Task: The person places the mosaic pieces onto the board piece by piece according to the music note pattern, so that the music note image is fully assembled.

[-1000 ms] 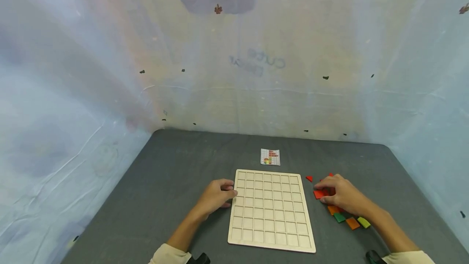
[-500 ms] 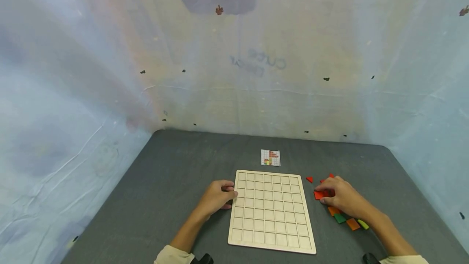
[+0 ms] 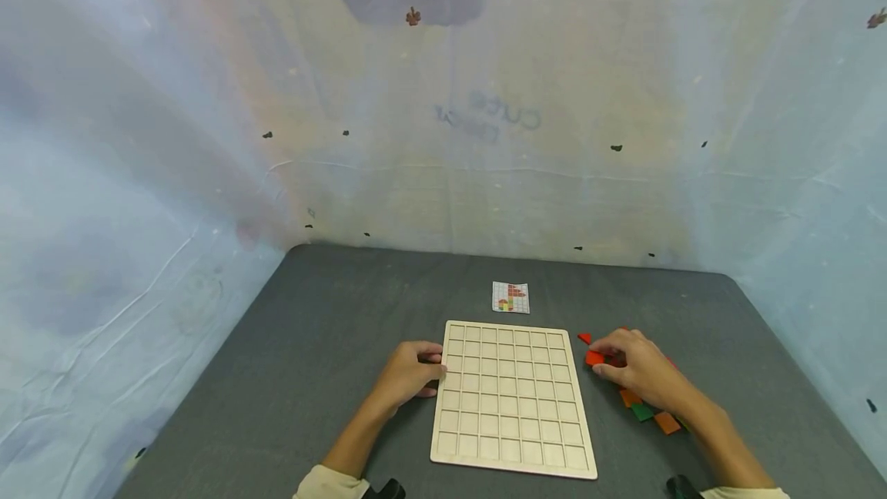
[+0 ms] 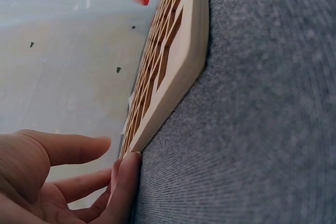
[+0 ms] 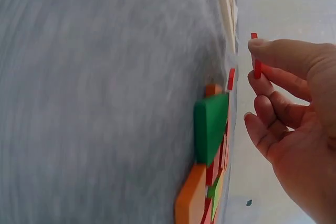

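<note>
The left hand point(image 3: 405, 374), thumb and fingers apart, touches the left edge of a pale wooden gridded board point(image 3: 509, 386) on the dark grey tabletop point(image 3: 360, 283). To the board's right, the right hand point(image 3: 646, 366) pinches a flat red tile point(image 5: 258, 69) near orange and green tiles point(image 5: 211, 127). Faint mirrored lettering point(image 3: 524, 118) on the pale curtain point(image 3: 360, 75) reads "cute"; its second line is unclear.

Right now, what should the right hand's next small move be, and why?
Probably carry the red tile leftward over the grid board: the right hand pinches it above the table, the board's cells are bare, and the left hand touches the board's left edge.
</note>
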{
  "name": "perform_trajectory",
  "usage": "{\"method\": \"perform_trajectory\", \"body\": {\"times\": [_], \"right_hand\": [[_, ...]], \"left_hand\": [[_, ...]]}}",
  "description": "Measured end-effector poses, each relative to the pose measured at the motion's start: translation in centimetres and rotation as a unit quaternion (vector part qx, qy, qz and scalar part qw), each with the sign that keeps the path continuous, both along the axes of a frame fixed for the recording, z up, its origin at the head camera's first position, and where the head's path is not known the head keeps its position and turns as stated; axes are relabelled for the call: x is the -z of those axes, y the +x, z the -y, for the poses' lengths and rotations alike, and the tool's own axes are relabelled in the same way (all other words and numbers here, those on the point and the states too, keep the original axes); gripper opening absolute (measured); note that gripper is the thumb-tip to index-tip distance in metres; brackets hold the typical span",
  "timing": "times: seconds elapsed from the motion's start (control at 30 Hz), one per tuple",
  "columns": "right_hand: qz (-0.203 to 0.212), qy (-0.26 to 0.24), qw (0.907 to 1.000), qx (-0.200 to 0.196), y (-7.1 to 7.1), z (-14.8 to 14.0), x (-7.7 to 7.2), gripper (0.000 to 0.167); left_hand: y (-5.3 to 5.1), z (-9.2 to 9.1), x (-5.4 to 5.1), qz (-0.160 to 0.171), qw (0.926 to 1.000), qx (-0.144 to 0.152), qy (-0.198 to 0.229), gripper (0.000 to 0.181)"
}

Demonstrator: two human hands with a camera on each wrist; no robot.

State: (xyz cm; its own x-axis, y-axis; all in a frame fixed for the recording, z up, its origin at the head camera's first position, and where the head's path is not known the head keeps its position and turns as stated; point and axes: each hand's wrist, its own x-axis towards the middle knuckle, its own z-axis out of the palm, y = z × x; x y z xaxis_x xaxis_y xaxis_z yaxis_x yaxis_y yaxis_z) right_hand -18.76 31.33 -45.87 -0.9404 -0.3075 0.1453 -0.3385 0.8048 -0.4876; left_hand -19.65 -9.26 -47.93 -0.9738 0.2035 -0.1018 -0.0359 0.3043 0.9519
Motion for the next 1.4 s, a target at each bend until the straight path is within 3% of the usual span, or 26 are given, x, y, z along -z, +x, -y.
{"method": "perform_trajectory", "body": {"times": [0.3, 0.57, 1.4], "right_hand": [[-0.008, -0.014, 0.9998, 0.010, -0.4, 1.8, 0.3, 0.026], [-0.030, -0.045, 0.9985, -0.007, -0.9, 3.3, 0.5, 0.026], [-0.007, -0.063, 0.9978, -0.018, -2.4, 7.4, 0.9, 0.022]], "left_hand": [[-0.1, -0.1, 0.3, -0.014, 0.9998, -0.010, -0.001, 0.048], [-0.1, -0.1, 0.6, -0.016, 0.9998, -0.013, -0.006, 0.051], [0.1, -0.2, 0.5, -0.004, 0.9997, -0.018, -0.013, 0.052]]}}
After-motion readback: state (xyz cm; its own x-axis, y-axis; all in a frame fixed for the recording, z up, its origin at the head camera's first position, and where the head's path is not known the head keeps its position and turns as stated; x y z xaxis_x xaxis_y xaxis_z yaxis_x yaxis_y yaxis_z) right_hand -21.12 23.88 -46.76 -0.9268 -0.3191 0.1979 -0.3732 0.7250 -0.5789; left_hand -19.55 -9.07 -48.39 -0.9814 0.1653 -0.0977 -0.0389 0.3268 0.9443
